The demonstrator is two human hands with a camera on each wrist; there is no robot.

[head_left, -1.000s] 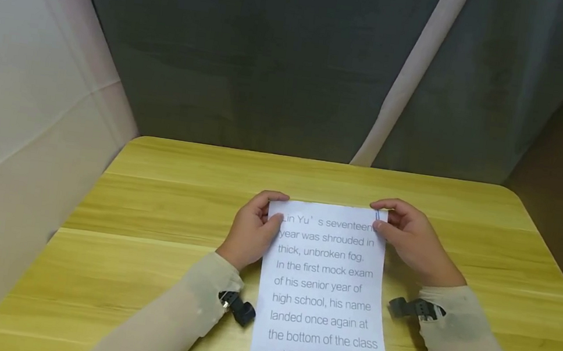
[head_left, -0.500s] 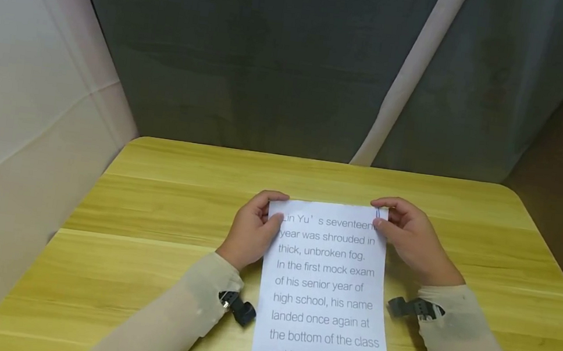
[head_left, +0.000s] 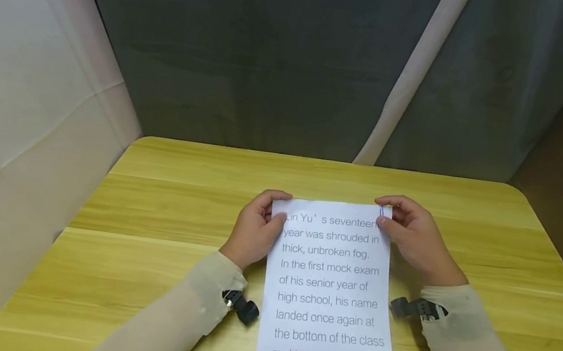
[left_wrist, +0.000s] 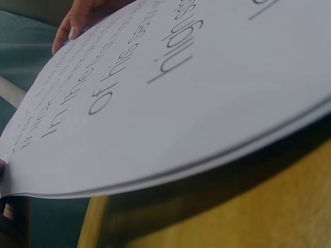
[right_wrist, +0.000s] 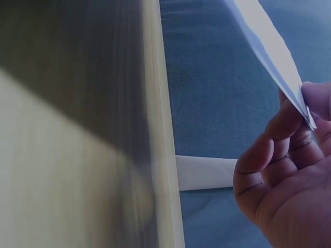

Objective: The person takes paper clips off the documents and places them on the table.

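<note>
Printed sheet (head_left: 333, 290) lies lengthwise on yellow wooden surface (head_left: 161, 213), centre toward 6 o'clock, far end lifted off it. Left hand (head_left: 253, 232) pinches far left corner, fingers curled round edge. Right hand (head_left: 413, 235) pinches far right corner at blue paper clip (head_left: 381, 211), thumb on top. Both grips narrow, holding sheet. Grey curtain (head_left: 275, 57) at 12 o'clock.

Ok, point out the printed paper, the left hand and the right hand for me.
printed paper (head_left: 332, 299), head view, on the middle of the text.
left hand (head_left: 252, 233), head view, on its back.
right hand (head_left: 416, 239), head view, on its back.
</note>
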